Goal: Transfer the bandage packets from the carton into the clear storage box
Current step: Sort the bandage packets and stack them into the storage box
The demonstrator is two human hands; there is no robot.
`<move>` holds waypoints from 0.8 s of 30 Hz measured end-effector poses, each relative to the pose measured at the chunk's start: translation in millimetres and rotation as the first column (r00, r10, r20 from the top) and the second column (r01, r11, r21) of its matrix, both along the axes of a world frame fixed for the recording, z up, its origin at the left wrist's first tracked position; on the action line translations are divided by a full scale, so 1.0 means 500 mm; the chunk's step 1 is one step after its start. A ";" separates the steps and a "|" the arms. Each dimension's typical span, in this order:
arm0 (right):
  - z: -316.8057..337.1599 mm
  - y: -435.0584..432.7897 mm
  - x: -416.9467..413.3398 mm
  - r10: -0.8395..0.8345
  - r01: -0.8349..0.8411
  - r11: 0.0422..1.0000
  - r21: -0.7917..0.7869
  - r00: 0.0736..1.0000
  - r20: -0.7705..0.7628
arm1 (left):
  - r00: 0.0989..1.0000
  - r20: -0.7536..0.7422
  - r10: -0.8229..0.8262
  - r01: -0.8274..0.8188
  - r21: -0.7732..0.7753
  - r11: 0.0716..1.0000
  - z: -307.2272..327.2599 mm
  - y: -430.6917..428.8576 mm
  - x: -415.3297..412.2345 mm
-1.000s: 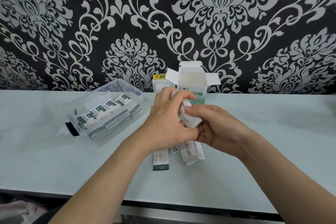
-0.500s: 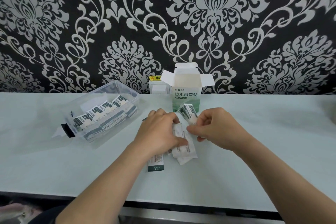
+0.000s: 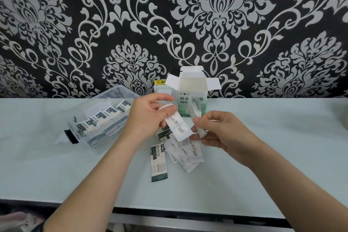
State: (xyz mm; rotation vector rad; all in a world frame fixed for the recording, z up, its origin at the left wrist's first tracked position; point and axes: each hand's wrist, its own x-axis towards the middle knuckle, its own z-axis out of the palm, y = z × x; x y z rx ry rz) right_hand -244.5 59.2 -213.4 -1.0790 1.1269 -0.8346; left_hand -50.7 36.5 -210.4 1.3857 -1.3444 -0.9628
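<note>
Nearest you on the table (image 3: 244, 184) lie the loose packets (image 3: 188, 154), a small fanned heap. A green packet (image 3: 158, 162) sits at the heap's left edge, print up. Spread flat like this, they are easy to take one at a time.

Just above the heap your hands work close together without touching. Your left hand (image 3: 146, 118) curls round a white packet (image 3: 178, 128), plain side up, its free end jutting toward the other hand. Your right hand (image 3: 220, 132) pinches a thin bunch (image 3: 195, 115) between thumb and fingertips. The bunch stands upright and is blurred, so you cannot count what it holds. My guess is that you are turning the packets to face one way and squaring them, so they go in as a neat stack.

Farther left, the box (image 3: 81, 111) lies at a slant to the table edge, its black latch (image 3: 70, 136) at the near corner and its open top within your left hand's reach. It already holds a row (image 3: 105, 117) of overlapping packets, print up, so part of the job looks done.

Behind your hands, the carton (image 3: 190, 88) stands upright at the foot of the patterned wall (image 3: 226, 24), its flaps spread wide. Whether anything remains inside is hidden from here. A smaller white pack (image 3: 162, 88) with a yellow label stands just beside the carton on its left.
</note>
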 end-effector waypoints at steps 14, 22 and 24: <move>0.005 0.000 0.003 0.271 -0.321 0.944 0.073 0.884 0.381 | 0.956 -0.136 -0.260 0.248 -0.098 0.964 0.022 0.021 -0.008; 0.005 -0.002 0.012 0.310 -0.352 0.934 0.054 0.879 0.363 | 0.974 0.087 -0.211 0.223 -0.165 0.961 0.014 0.024 -0.008; 0.006 0.000 0.013 0.312 -0.358 0.932 0.061 0.875 0.369 | 0.968 0.110 -0.226 0.241 -0.149 0.959 0.014 0.022 -0.006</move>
